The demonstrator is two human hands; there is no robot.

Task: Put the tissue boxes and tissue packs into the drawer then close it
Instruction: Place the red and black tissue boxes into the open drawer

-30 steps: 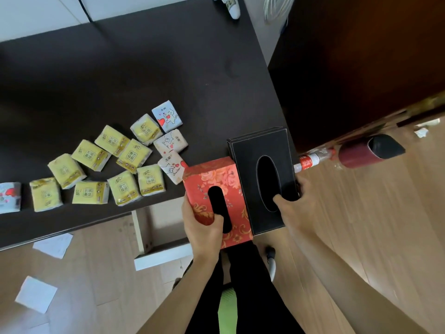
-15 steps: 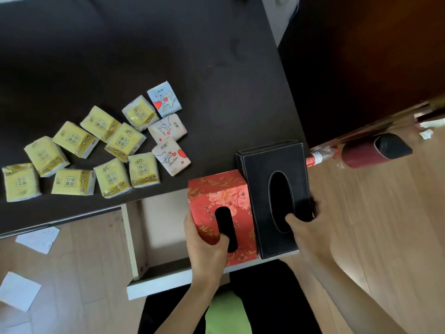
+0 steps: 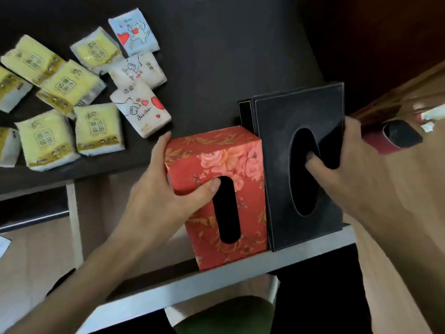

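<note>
Compared with half a second ago, both tissue boxes have been carried lower and closer to the near front of the open drawer (image 3: pixel 216 283), and the view has drawn in, so that the boxes fill the centre and fewer tissue packs are seen at 10 o'clock.

The red floral tissue box (image 3: pixel 231 165) is held in the left hand (image 3: pixel 156 196). The thumb is hooked at the upper rim of the box's dark slot, while the fingers are wrapped round the box's left side, one fingertip showing at the top left corner. The grip is clamped on the box. The forearm is stretched up from 7 o'clock.

The black tissue box (image 3: pixel 284 116) is held in the right hand (image 3: pixel 349 169), with the thumb pushed into the oval opening and the fingers curled over the right edge. This grip too is clamped on its box. The forearm comes in from 4 o'clock.

The two boxes are side by side and touching, the black one at 3 o'clock of the red one; their near ends are against the drawer's pale front panel.

The tissue packs (image 3: pixel 96 126), yellow ones and three with cartoon prints, are left lying on the dark tabletop (image 3: pixel 216 56) at 10 o'clock of the boxes.
</note>
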